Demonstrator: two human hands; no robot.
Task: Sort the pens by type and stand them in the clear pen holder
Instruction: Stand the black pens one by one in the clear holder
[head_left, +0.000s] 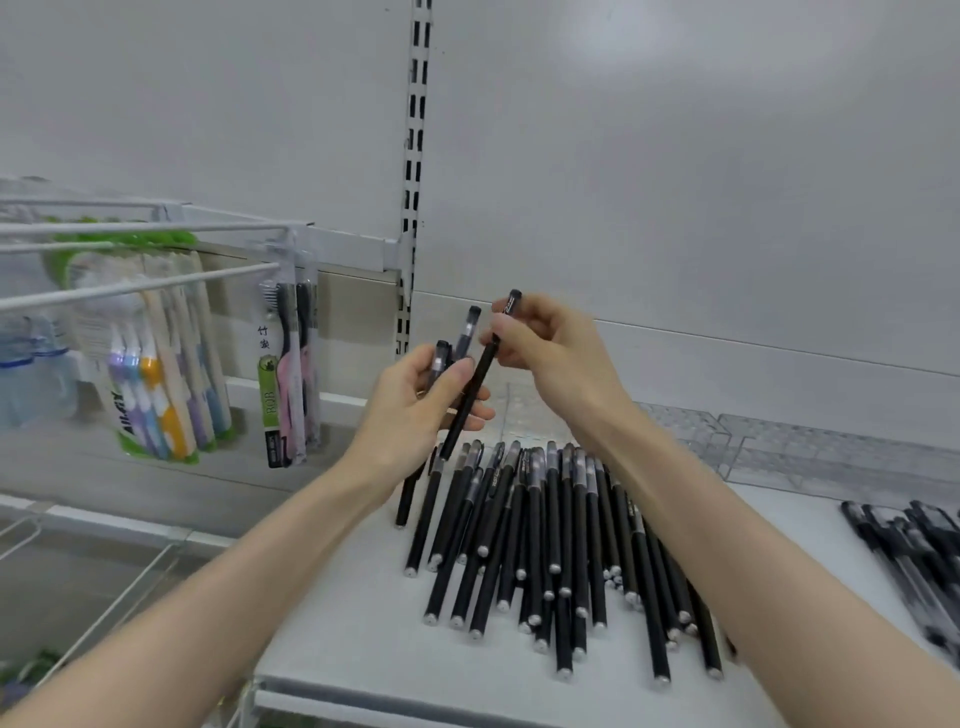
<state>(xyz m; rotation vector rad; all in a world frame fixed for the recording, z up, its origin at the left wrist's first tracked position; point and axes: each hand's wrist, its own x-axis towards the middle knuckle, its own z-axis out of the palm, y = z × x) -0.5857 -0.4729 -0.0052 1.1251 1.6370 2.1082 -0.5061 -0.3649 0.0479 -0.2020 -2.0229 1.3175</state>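
Observation:
A heap of several black capped pens (550, 525) lies on the white shelf (363, 623) below my hands. My left hand (421, 405) grips a small bunch of black pens (470, 325), their caps pointing up. My right hand (550, 345) pinches the upper end of one long black pen (470, 400), which slants down to the left across my left fingers. A clear pen holder (810, 447) with a grid of cells lies at the back right of the shelf. More dark pens (914, 551) with clear barrels lie at the right edge.
Packs of toothbrushes (156, 384) hang from white wire hooks (140, 283) on the left. A slotted upright (415, 171) runs up the grey back wall. Wire shelf frames (104, 597) sit low on the left, beside the shelf's front edge.

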